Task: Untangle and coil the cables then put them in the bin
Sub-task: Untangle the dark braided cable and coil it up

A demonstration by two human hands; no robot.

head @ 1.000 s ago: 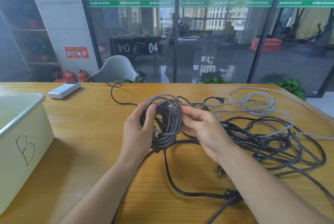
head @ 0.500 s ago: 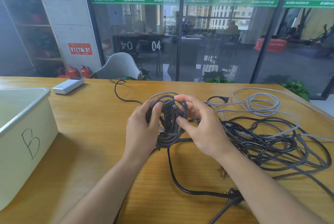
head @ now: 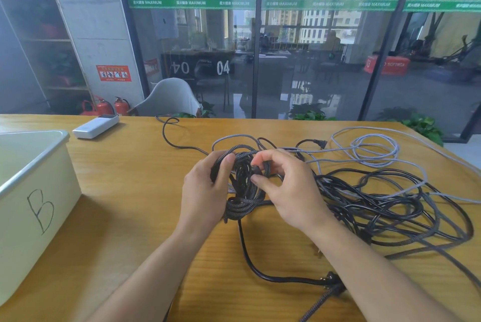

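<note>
Cables were our job, and one was nearly wound up. From the head camera we saw our left hand (head: 205, 191) wrapped around the braided coil (head: 242, 191), holding it up just above the wooden table (head: 125, 207). Our right hand (head: 289, 191) pinched the cable's plug end (head: 256, 169) with thumb and finger, right at the coil. We think we were tucking that end in so the loops would not spring open. Next we would have to carry the coil to the bin (head: 33, 178), which sat well to the left of the coil. The coil looked dark, rough and woven, in tight rings. Right of the coil lay the black tangle (head: 385, 202), with a gray cable (head: 374, 150) behind it, both not yet sorted.
</note>
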